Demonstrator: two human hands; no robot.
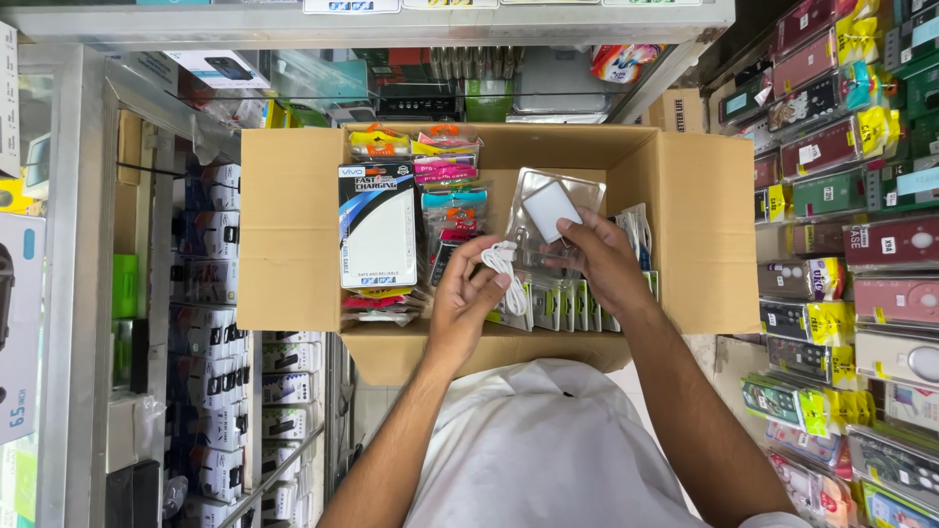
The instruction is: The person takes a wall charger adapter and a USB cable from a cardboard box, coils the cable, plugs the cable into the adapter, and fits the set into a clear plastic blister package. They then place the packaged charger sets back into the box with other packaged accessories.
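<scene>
White charger [551, 208] in right hand [602, 262]; coiled cable [506, 262] in left hand [468, 298].

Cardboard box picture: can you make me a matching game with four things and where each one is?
Things:
1. white charger plug
2. coiled white cable
3. white flat box
4. cardboard box

Places:
A. stands at the left inside the big box
B. pinched in the right hand
C. holds all the packets
D. held in the left hand

Pairs: 1-B, 2-D, 3-A, 4-C
</scene>
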